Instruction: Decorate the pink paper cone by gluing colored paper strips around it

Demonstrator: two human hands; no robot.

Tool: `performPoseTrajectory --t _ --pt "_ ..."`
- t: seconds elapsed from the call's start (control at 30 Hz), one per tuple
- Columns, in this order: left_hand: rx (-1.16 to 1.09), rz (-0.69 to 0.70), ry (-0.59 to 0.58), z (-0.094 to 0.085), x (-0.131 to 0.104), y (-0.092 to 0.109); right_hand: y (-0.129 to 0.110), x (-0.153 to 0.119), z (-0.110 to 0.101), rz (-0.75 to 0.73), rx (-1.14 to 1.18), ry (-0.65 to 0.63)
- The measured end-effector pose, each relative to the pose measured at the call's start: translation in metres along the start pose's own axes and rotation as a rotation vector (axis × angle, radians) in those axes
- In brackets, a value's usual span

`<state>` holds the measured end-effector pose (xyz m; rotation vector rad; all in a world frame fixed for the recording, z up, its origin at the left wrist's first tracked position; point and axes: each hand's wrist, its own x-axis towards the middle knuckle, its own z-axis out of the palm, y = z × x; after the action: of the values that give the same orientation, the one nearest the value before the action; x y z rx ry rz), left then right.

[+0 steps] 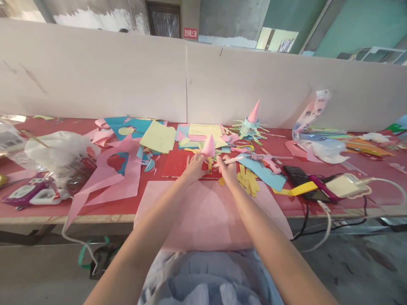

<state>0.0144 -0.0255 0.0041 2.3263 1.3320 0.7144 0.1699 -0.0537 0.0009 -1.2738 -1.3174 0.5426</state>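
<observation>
A pink paper cone (208,146) stands on or just behind a red board. My left hand (193,167) curves round the lower left of the cone, fingertips at its base. Between my hands a yellow paper strip (210,164) hangs below the cone. My right hand (227,170) is closed, with a pale, thin stick (234,159) at its fingers; its exact kind is unclear. The red board (171,164) lies under the left hand. Cut yellow strips (248,179) are beside my right hand. What the left fingertips press on is partly hidden.
A pink glue gun (271,164) rests near blue paper (263,170). Behind it stands another pink cone (254,112) on a fringed pale-green base. Paper scraps (158,136) and a plastic bag (60,148) lie left. A phone (297,176) and cables lie right.
</observation>
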Motion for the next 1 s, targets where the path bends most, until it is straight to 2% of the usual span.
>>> performPoseTrajectory --t 0.3,0.63,1.0 --pt "-0.023 -0.001 -0.048 -0.004 -0.004 0.002 0.011 0.001 0.001 0.011 -0.111 -0.057" --pt "-0.022 -0.006 -0.070 -0.005 -0.003 0.003 0.012 0.001 0.001 0.036 -0.102 -0.080" --pt "-0.003 -0.035 -0.097 -0.004 0.000 -0.004 -0.001 -0.005 -0.001 0.023 -0.027 0.065"
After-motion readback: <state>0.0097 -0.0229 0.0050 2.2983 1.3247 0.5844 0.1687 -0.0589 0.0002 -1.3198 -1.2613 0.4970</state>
